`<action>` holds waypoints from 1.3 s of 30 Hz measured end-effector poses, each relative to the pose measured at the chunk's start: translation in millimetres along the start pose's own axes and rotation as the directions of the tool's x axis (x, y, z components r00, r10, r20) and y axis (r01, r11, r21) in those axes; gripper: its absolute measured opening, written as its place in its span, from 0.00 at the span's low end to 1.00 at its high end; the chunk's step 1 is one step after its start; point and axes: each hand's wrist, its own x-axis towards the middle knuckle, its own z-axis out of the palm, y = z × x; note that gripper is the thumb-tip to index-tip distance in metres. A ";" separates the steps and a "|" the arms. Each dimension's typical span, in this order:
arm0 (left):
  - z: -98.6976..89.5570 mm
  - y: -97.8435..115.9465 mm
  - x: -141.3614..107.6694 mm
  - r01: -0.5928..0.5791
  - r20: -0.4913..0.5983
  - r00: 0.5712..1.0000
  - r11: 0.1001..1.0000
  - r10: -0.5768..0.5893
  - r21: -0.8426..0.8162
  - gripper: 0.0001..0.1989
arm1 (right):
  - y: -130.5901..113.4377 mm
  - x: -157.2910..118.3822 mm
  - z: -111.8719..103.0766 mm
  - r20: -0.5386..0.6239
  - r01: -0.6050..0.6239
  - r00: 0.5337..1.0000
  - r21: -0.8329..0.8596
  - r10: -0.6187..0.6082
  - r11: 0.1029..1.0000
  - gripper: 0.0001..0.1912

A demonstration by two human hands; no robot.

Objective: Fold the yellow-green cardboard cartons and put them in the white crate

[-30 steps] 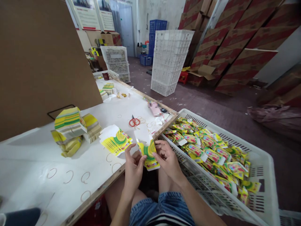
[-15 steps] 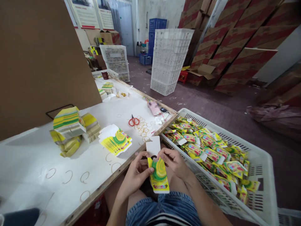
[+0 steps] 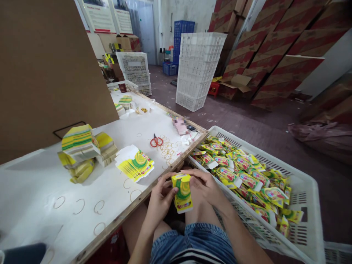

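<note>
A small yellow and green box is held upright over my lap, its top flap folded over. My left hand grips its left side, with the thumb on the front face. My right hand is closed at the box's upper right edge, its fingers at the top. On the white table to the left lies a fanned stack of flat yellow cartons. To the right, a white basket holds several yellow packets.
Red-handled scissors and scattered rubber bands lie on the table. Bundled cartons sit farther left beside a large brown cardboard sheet. White crates stand stacked on the floor behind.
The white flap that stood up at the top of the box is now folded down. The box sits slightly higher, and my right hand has moved over its top edge.
</note>
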 end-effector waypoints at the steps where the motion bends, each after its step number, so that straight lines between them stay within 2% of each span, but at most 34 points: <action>1: 0.4 -0.3 -0.1 0.000 -0.015 1.000 1.000 0.000 0.007 0.19 | -1.0 -0.2 0.5 0.027 -0.063 0.998 -0.017 0.064 0.998 0.17; 3: 1.2 -0.1 -0.6 0.004 -0.015 1.000 1.000 -0.003 0.010 0.20 | -2.0 0.0 3.4 0.039 -0.145 0.988 -0.059 0.148 0.988 0.19; 5: 1.4 0.5 -1.5 0.017 0.013 1.000 1.000 -0.017 0.004 0.20 | -2.0 0.8 7.3 0.020 -0.167 0.985 -0.095 0.169 0.981 0.18; 9: 0.5 0.8 -2.2 0.041 0.044 0.998 0.999 -0.041 0.003 0.22 | -1.6 2.4 14.1 -0.033 -0.155 0.988 -0.114 0.152 0.981 0.14; 14: 0.8 0.5 -0.2 0.037 0.008 0.999 0.999 -0.037 -0.019 0.22 | 0.4 0.8 19.6 -0.035 -0.114 0.993 -0.146 0.110 0.983 0.16; 18: 1.8 2.4 1.2 0.032 -0.015 0.999 0.998 -0.033 -0.058 0.23 | 4.6 -0.5 16.9 -0.034 -0.073 0.997 -0.088 0.070 0.994 0.14; 22: 4.8 4.1 1.4 0.031 -0.012 0.999 0.993 -0.032 -0.118 0.22 | 8.8 0.4 14.6 -0.147 0.002 0.989 -0.016 -0.005 1.000 0.12; 25: 9.1 2.6 1.1 0.039 -0.012 0.999 0.988 -0.041 -0.149 0.21 | 9.3 0.1 17.4 -0.143 0.001 0.990 0.097 0.013 0.995 0.10; 27: 10.8 0.6 1.0 0.021 -0.036 0.999 0.990 -0.027 -0.139 0.20 | 7.4 -0.7 17.9 -0.161 0.031 0.987 0.096 -0.015 0.995 0.08; 28: 10.5 -0.4 1.1 -0.005 -0.062 0.998 0.993 -0.003 -0.118 0.20 | 5.9 -0.8 16.8 -0.227 0.063 0.973 0.048 -0.051 0.997 0.07; 29: 9.1 -1.0 1.2 -0.043 -0.100 0.994 0.996 0.035 -0.081 0.21 | 4.4 -0.4 14.5 -0.334 0.095 0.937 -0.031 -0.100 0.995 0.08; 30: 6.5 -1.3 1.3 -0.090 -0.149 0.985 0.996 0.085 -0.024 0.22 | 3.1 0.8 11.4 -0.461 0.110 0.873 -0.130 -0.158 0.985 0.08; 32: -1.7 -0.4 1.3 -0.169 -0.263 0.943 0.974 0.204 0.152 0.25 | 1.6 6.5 5.3 -0.661 0.083 0.694 -0.321 -0.286 0.943 0.07; 33: -6.9 0.7 1.3 -0.184 -0.315 0.912 0.950 0.261 0.254 0.25 | 1.8 11.3 4.0 -0.698 0.062 0.633 -0.385 -0.335 0.921 0.07; 34: -12.3 2.0 1.2 -0.179 -0.362 0.879 0.919 0.310 0.350 0.25 | 2.6 17.5 5.1 -0.696 0.056 0.620 -0.421 -0.362 0.905 0.09; 35: -17.6 3.2 1.2 -0.160 -0.401 0.847 0.887 0.349 0.434 0.24 | 4.1 24.8 9.2 -0.666 0.068 0.648 -0.432 -0.369 0.900 0.10; 37: -27.2 4.4 1.6 -0.105 -0.456 0.796 0.832 0.399 0.544 0.22 | 8.4 42.9 26.9 -0.551 0.116 0.763 -0.396 -0.337 0.911 0.08; 39: -34.8 2.8 2.3 -0.053 -0.490 0.765 0.800 0.417 0.598 0.22 | 13.8 63.6 54.4 -0.404 0.123 0.879 -0.324 -0.255 0.938 0.07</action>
